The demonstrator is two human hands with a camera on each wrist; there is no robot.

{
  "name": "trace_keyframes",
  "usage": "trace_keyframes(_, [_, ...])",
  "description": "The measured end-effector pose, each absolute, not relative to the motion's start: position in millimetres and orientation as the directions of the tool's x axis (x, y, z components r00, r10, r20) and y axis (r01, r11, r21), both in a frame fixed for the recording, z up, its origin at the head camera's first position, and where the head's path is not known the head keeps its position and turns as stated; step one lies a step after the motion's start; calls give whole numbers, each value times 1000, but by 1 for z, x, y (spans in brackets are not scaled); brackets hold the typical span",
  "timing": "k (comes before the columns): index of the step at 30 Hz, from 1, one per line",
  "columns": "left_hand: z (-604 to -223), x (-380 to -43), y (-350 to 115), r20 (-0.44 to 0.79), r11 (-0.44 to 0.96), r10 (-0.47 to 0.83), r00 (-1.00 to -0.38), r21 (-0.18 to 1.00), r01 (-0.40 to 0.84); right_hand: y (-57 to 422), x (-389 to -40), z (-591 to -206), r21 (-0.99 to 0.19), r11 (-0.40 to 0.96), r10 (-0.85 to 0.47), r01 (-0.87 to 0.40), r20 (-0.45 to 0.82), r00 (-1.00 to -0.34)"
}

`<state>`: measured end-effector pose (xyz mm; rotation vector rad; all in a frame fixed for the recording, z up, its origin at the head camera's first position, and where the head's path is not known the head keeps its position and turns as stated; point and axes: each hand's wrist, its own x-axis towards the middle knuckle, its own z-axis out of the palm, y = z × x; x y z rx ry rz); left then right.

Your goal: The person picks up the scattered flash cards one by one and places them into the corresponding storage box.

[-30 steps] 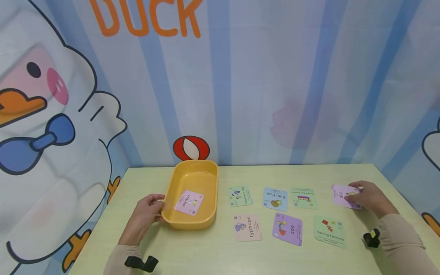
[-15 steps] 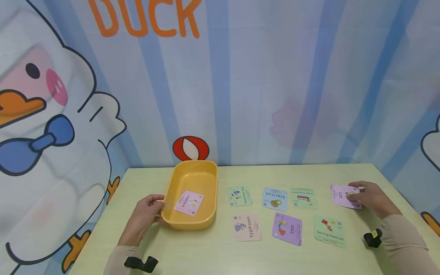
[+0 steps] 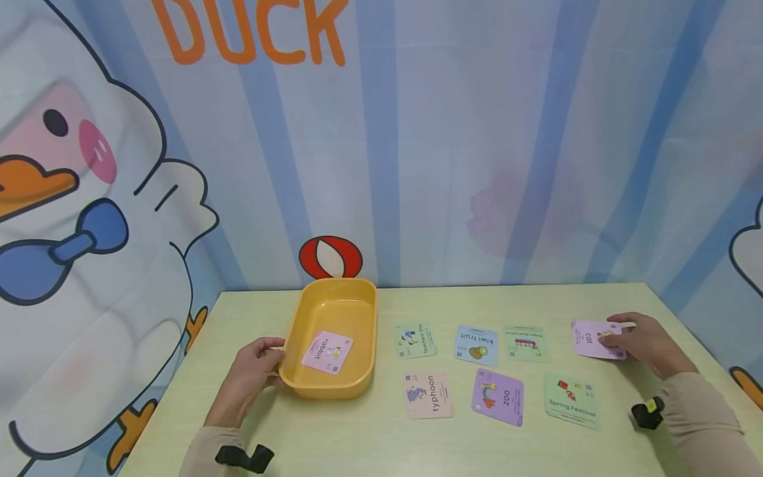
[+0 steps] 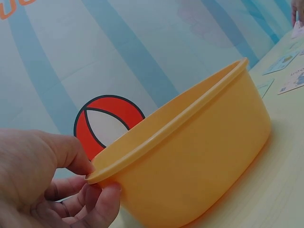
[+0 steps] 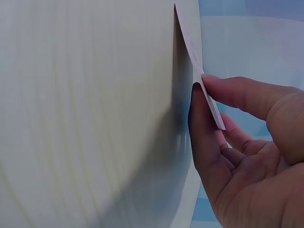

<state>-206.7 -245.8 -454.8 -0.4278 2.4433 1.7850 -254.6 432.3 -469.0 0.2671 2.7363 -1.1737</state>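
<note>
My left hand (image 3: 250,377) pinches the left rim of a yellow plastic basin (image 3: 334,391); in the left wrist view the thumb is over the rim and the fingers are under it. Inside the basin lies a pink "rabbit" card (image 3: 322,358). At the right end of the table my right hand (image 3: 650,341) holds a pink "cat" card (image 3: 587,341) by its right side. The right wrist view shows this card (image 5: 186,40) edge-on, pinched between thumb and forefinger, its held end tilted up off the tabletop.
Between the hands, cards lie in two rows on the pale table (image 3: 465,457): Teachers' Day (image 3: 416,340), kiwi fruit (image 3: 477,344), a green card (image 3: 527,344), typhoon (image 3: 429,395), zoo (image 3: 498,397) and Spring Festival (image 3: 571,401). A printed curtain (image 3: 429,146) hangs behind.
The right hand has shifted very slightly and the held side of the "cat" card has risen a little. The left hand and the basin stay in place.
</note>
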Motion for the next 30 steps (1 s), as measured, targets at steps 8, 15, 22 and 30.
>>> trace_keyframes(8, [-455, -206, -246, -232, 274, -175, -957, 922, -274, 433, -254, -467, -706, 674, 91, 215, -209, -974])
trace_keyframes(15, [-455, -207, -246, -233, 272, -177, -956, 922, -275, 433, -254, -466, -719, 658, 90, 224, -220, -971])
trace_keyframes(22, [-455, -206, -246, -235, 275, -176, -956, 921, -277, 432, -254, -465, -725, 651, 90, 224, -219, -971])
trace_keyframes(30, [-455, -207, -246, -230, 279, -182, -956, 920, -274, 430, -252, -464, -735, 647, 84, 202, -195, -977])
